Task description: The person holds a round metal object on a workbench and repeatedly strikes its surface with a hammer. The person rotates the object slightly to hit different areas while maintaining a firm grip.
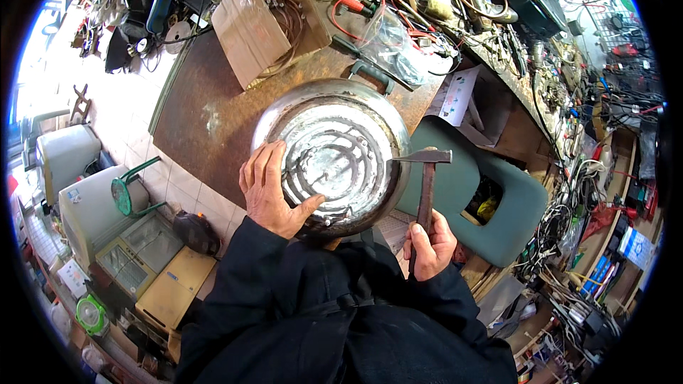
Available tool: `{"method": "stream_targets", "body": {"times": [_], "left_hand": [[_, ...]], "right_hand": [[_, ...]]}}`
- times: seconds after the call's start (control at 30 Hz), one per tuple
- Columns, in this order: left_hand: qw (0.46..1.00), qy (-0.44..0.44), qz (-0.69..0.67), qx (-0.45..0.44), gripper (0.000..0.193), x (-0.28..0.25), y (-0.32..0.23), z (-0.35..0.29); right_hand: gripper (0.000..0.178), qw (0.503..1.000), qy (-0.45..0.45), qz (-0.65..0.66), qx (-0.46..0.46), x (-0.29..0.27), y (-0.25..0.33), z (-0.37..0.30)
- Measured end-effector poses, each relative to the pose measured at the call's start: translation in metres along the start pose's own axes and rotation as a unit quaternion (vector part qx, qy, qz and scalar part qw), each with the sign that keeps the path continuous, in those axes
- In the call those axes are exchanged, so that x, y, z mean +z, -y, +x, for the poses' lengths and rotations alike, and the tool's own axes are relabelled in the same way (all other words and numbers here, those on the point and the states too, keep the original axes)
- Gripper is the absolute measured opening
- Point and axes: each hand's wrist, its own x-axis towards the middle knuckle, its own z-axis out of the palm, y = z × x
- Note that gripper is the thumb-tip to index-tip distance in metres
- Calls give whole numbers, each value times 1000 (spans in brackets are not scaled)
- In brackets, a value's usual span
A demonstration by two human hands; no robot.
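A round metal pan (341,135) faces me with its underside, which carries ring-shaped ridges and dull white and grey patches. Its far side lies over the table edge, and a dark handle (371,75) sticks out there. My left hand (274,195) grips the pan's near left side, fingers along the wall and thumb on the underside. In my right hand (430,245) is a hammer (427,195), held low on its dark handle. The narrow end of the hammer's head points left at the pan's right rim; whether they touch, I cannot tell.
Beyond the pan is a brown worktable (203,117) with an open cardboard box (252,28) holding coiled copper-coloured tubing. Cables and tools crowd the back and right. A green-grey chair (512,220) stands close on the right, a green stool (122,195) at the left.
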Motion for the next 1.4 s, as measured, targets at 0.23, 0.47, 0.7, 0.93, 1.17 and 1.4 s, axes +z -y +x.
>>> {"method": "stream_targets", "body": {"times": [0.23, 0.47, 0.7, 0.93, 1.17, 1.4], "left_hand": [[999, -29, 1, -15, 109, 10, -7, 2], [999, -11, -7, -36, 107, 1, -17, 5], [998, -12, 3, -62, 107, -2, -37, 12], [995, 13, 102, -10, 108, -1, -106, 45], [991, 60, 109, -40, 109, 11, -103, 49], [992, 46, 111, -38, 109, 14, -101, 49]], "right_hand": [[44, 995, 66, -68, -2, -30, -4, 17], [41, 978, 90, -180, -48, -37, 10, 24], [40, 939, 54, -296, -169, -46, -14, 36], [41, 870, 84, -347, -341, -54, -19, 44], [42, 841, 130, -343, -399, -42, -14, 54], [42, 890, 127, -322, -297, -35, 6, 48]]}}
